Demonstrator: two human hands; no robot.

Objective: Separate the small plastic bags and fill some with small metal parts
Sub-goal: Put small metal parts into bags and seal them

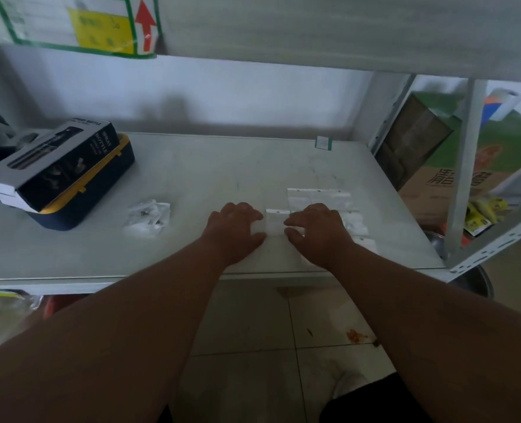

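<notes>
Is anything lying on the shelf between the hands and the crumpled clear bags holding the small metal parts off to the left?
Nothing visible. The bare grey shelf top runs clear from the left hand to the crumpled clear bags of metal parts. Both hands rest on a small white plastic bag; the right hand covers others.

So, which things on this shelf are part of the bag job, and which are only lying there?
Part of the job:
- small bag between the left hand and right hand
- sheet of joined bags
- bags holding metal parts

Lying about:
- spray bottle box on a yellow-and-navy case
- cartons on the right
</notes>
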